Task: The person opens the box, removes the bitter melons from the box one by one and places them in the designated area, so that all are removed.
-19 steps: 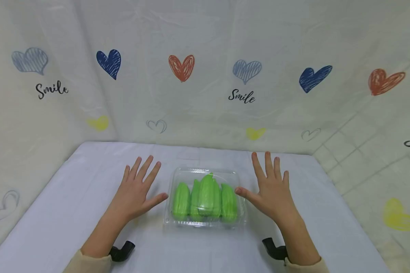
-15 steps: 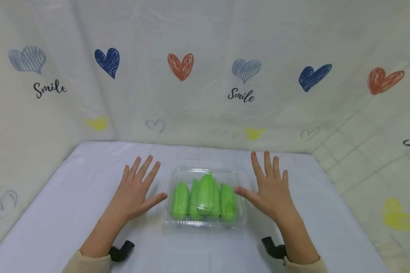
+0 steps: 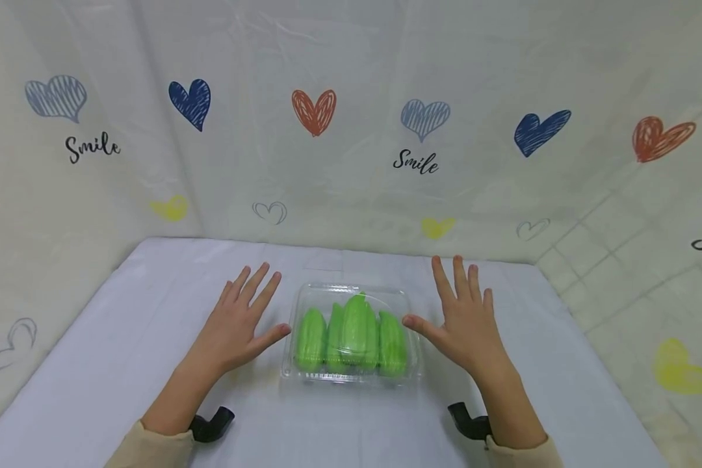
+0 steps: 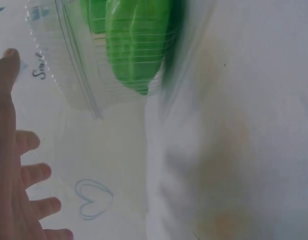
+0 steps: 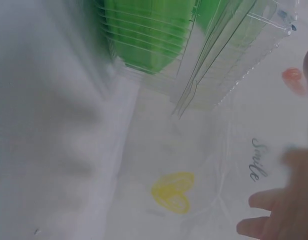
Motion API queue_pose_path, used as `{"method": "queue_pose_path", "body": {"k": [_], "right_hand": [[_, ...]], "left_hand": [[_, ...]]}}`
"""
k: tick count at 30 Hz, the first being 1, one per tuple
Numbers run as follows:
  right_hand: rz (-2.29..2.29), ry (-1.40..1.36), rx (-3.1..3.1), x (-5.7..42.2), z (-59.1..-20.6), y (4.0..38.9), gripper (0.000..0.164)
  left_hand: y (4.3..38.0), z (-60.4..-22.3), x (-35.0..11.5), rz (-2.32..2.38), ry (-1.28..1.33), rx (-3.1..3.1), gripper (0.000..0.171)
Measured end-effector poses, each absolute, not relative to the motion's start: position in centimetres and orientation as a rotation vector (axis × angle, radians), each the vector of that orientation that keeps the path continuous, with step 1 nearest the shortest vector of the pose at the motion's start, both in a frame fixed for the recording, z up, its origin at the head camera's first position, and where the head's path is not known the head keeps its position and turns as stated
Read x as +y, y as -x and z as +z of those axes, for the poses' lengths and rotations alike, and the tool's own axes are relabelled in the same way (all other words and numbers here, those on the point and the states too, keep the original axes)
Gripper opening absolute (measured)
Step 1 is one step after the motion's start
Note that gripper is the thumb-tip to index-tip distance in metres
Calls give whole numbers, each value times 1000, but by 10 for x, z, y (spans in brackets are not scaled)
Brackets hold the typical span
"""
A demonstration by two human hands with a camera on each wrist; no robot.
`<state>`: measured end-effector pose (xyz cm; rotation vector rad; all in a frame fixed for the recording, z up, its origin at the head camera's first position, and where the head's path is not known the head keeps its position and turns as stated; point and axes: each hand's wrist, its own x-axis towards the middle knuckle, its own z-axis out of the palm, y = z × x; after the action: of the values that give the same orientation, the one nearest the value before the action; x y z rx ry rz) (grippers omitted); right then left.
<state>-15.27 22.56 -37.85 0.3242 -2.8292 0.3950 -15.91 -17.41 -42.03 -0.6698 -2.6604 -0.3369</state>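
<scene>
A clear plastic clamshell box (image 3: 351, 377) stands on the white-covered table between the two hands, its lid down. Inside lie several bright green, ridged, long vegetable-like pieces (image 3: 355, 331), pointed at the top. The left hand (image 3: 234, 325) is held palm down to the left of the box, fingers spread, thumb tip by its left side. On the other side the right hand (image 3: 465, 328) is spread likewise, its thumb tip overlapping the box's right edge in the head view. Neither hand holds anything. In the left wrist view the box's ribbed wall and a green piece (image 4: 136, 45) show beyond the thumb.
White cloth (image 3: 351, 429) covers the table. Behind it and at the sides hangs a pale curtain (image 3: 351, 188) printed with hearts and "Smile". Each wrist carries a black curved mount (image 3: 212, 424) below a beige sleeve (image 3: 152, 448).
The left hand has shifted very slightly to the right toward the box. The head view has tilted a little. The right hand and the box otherwise stay as they were.
</scene>
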Motion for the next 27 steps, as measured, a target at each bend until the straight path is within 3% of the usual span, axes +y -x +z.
{"method": "queue_pose_path", "body": {"k": [27], "right_hand": [[589, -442, -2809, 204, -362, 163, 108]], "left_hand": [[158, -427, -161, -1130, 756, -2564, 54]]}}
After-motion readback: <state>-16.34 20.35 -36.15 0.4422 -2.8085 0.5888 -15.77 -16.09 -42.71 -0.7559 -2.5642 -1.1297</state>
